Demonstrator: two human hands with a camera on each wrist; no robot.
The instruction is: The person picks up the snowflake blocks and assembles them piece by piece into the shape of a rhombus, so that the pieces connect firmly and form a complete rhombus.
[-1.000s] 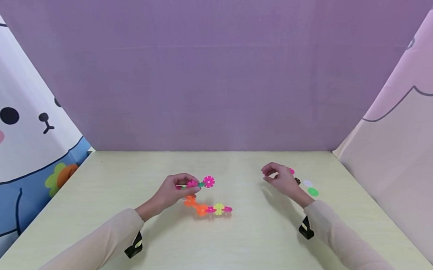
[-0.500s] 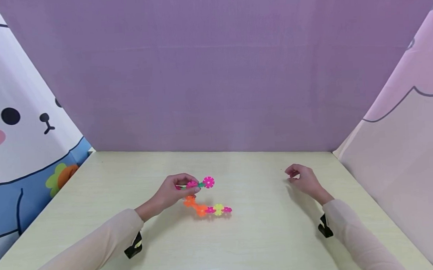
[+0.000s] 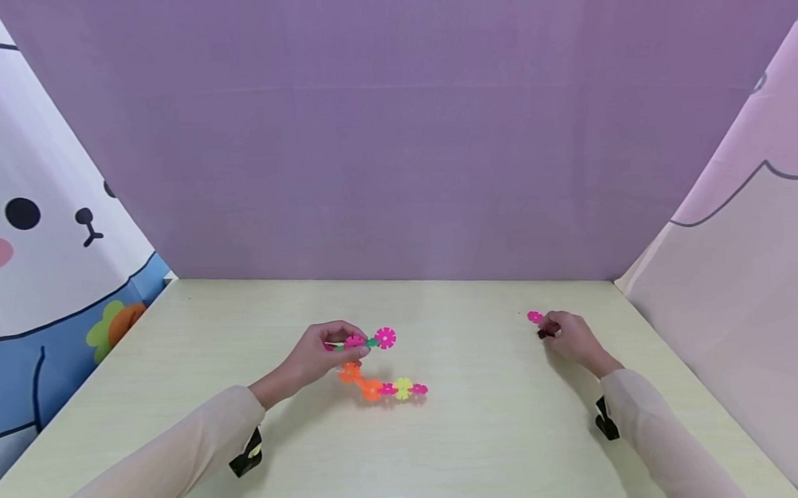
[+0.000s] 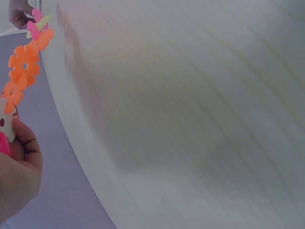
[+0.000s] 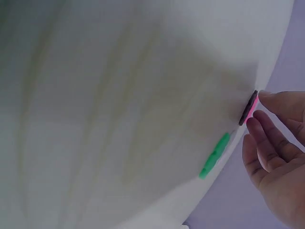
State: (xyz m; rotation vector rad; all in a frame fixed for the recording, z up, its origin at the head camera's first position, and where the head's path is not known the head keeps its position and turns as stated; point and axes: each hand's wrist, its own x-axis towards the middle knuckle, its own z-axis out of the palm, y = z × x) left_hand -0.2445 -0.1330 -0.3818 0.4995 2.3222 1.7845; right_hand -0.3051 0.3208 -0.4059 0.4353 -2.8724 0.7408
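My left hand (image 3: 313, 355) pinches a chain of linked flower-shaped plastic discs between thumb and fingers. A pink disc (image 3: 386, 338) is at the chain's upper end. Below the hand hang orange discs (image 3: 372, 388), then a yellow disc (image 3: 403, 388) between pink ones. In the left wrist view a white disc (image 4: 7, 123) shows right at the thumb. My right hand (image 3: 575, 340) is low over the table at the right, fingertips right at a black disc (image 5: 248, 108), thumb and fingers apart. A loose pink disc (image 3: 535, 316) lies just beyond the fingertips.
A green disc (image 5: 214, 155) lies on the table near the right hand; the hand hides it in the head view. The pale wooden table (image 3: 474, 439) ends at a purple backdrop (image 3: 394, 130). Printed cloths hang at both sides.
My right hand has moved right and slightly down to the loose discs, and now covers the green and white ones in the head view. The left hand and its chain have stayed put.
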